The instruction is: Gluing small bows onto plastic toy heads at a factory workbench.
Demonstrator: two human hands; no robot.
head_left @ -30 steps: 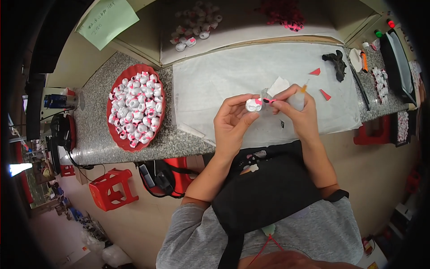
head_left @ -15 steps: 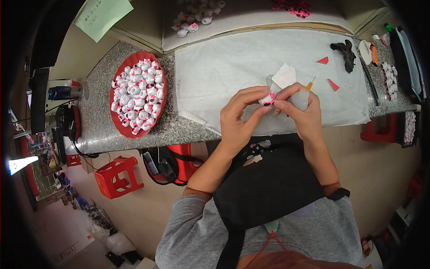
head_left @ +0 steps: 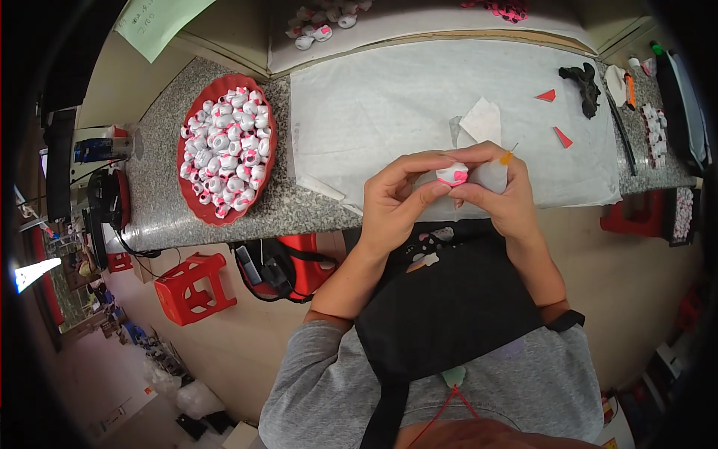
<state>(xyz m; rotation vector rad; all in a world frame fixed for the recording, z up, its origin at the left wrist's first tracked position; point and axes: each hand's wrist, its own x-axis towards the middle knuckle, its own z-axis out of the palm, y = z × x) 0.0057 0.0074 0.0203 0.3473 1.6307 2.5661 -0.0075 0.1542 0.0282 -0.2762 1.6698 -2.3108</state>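
Between the fingertips of both my hands is a small white rounded piece with pink parts, held just above the near part of the white sheet. My left hand pinches its left side with thumb and fingers. My right hand has thumb and fingertips at its right side. Tucked in that same hand is a translucent squeeze bottle with an orange needle tip pointing up and away. Just beyond the hands lies a folded white paper piece.
A red scalloped dish heaped with similar white-and-pink pieces stands on the granite counter at left. Two red scraps and a crumpled black lump lie at right. More pieces sit on the back shelf. Red stools stand below.
The small piece has been turned, so a pink patch now faces up where pink and black details showed. My right fingers moved from its near edge to its side. The view shifted slightly.
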